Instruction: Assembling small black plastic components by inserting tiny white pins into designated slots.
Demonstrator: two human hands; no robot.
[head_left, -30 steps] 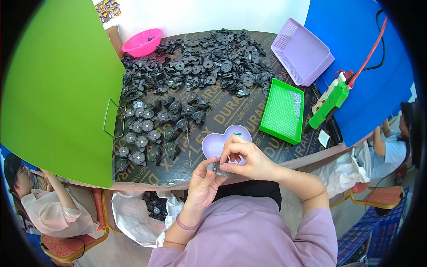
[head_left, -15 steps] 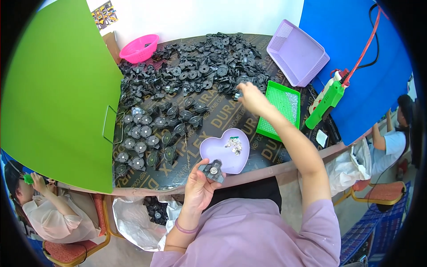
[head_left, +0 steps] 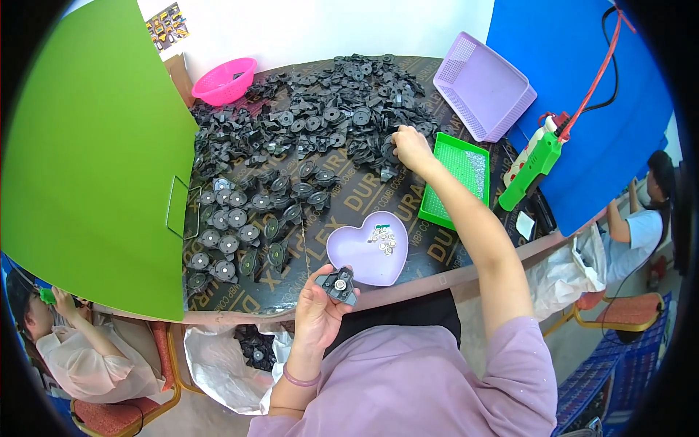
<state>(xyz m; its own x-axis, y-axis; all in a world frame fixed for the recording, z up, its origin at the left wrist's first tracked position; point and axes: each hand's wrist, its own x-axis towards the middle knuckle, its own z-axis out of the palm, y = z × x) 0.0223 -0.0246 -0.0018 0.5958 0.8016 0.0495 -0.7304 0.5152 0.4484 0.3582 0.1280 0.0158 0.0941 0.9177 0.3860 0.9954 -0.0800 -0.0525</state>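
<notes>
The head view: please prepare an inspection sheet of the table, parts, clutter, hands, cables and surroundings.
Surface: dark printed table, partly covered.
Job's things: black part with round silvery piece; heart-shaped bowl with silvery pieces; pile of black parts.
Clutter: pink basket, purple basket, green tray.
Hands: left hand holds the black part; right hand at the pile, grasp unclear.
Cables: red cable and black cable near blue panel.
Surroundings: green panel; people either side.

Left hand (head_left: 317,309) has a chunky black part (head_left: 344,294) pinched, silvery round bit (head_left: 340,285) facing up, right by a purple heart-shaped bowl (head_left: 351,251) with small metal discs (head_left: 388,244) inside. Right hand (head_left: 412,149)'s at the edge of a messy black heap (head_left: 320,120), near the green tray (head_left: 449,164); can't tell if it's holding anything.
</notes>
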